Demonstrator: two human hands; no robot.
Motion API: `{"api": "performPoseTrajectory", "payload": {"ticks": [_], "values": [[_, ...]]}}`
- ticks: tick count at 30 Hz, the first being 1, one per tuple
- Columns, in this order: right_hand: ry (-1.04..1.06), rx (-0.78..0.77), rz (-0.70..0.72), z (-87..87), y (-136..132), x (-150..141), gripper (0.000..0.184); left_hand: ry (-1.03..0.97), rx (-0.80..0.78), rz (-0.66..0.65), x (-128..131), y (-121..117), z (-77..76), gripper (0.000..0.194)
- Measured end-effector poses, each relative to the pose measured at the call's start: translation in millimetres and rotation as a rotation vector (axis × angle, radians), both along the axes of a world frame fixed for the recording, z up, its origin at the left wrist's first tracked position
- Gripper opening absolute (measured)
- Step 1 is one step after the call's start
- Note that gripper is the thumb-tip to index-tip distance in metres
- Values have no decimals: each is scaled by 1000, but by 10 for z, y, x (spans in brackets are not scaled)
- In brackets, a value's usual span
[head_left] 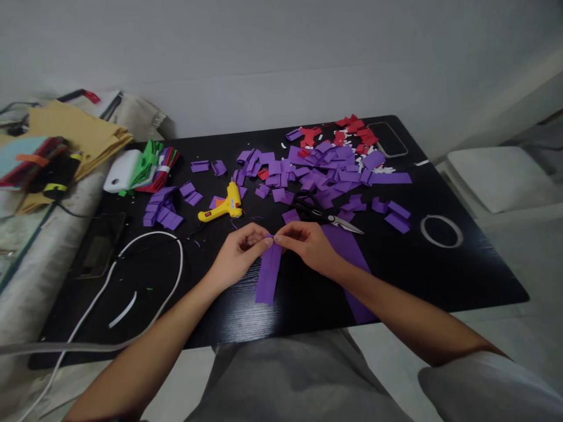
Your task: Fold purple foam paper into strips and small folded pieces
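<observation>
Both my hands meet over the middle of the black table (461,275). My left hand (240,252) and my right hand (305,243) each pinch the top end of a purple paper strip (268,275), which hangs down toward me. Their fingertips nearly touch at the strip's upper edge. A longer purple sheet (352,252) lies flat under my right forearm. Black-handled scissors (325,215) lie just beyond my right hand. A yellow glue gun (222,206) rests beyond my left hand.
Several cut purple pieces (325,170) and red pieces (352,132) are heaped at the back. A smaller purple stack (160,211) lies left. A white cable (145,275) loops on the left. A tape ring (441,230), a phone (387,139) and folded felt (152,167) are around.
</observation>
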State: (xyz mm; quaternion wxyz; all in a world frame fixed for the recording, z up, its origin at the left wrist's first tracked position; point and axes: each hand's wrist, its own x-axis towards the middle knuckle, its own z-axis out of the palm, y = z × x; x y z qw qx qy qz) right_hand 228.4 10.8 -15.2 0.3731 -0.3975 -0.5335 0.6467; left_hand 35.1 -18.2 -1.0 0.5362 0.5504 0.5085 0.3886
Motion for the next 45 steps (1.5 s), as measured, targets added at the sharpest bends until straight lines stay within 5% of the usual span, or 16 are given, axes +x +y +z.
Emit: {"api": "performPoseTrajectory", "payload": {"ticks": [9, 28, 45], "values": [[40, -91, 37, -4, 14, -6, 18, 34, 61, 78, -13, 7, 8, 21], [2, -14, 133, 2, 35, 15, 14, 92, 82, 33, -17, -19, -22, 18], [30, -1, 71, -38, -7, -54, 22, 24, 51, 62, 18, -12, 15, 21]]}}
